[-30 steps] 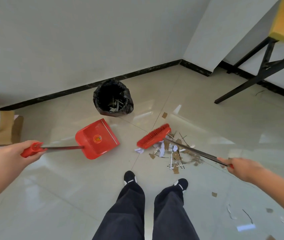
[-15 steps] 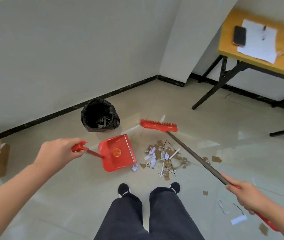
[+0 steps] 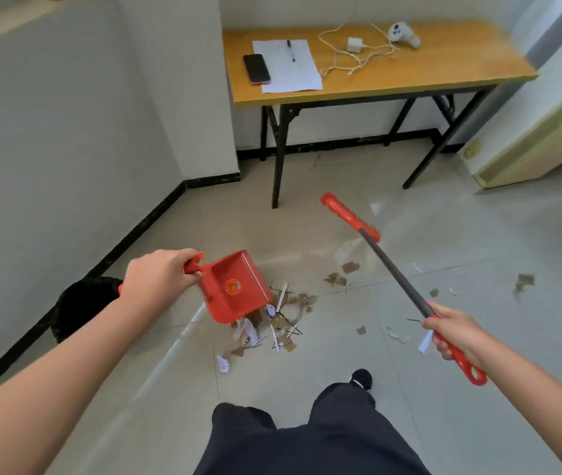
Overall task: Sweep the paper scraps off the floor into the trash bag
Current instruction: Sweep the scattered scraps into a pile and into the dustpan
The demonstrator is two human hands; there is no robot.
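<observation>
My left hand [image 3: 159, 275] grips the handle of a red dustpan [image 3: 236, 287], which hangs just left of a pile of paper scraps [image 3: 281, 320] on the tiled floor. My right hand [image 3: 454, 332] holds the dark shaft of a red broom; the broom head [image 3: 350, 217] is lifted beyond the pile, toward the table. Several loose brown and white scraps [image 3: 341, 274] lie scattered to the right of the pile. The black trash bag [image 3: 81, 306] stands by the wall at the left, partly hidden behind my left forearm.
A wooden table [image 3: 410, 80] with black legs stands ahead, carrying a phone, paper, a cable and a white device. A wall corner [image 3: 211, 176] juts out left of it. A pale cabinet [image 3: 529, 145] is at right. My legs and one shoe [image 3: 362, 378] are at the bottom.
My view has swung right, toward the table. The dustpan has come up close beside the pile. The broom head has lifted away from the scraps toward the table, and the bag has slid behind my left arm.
</observation>
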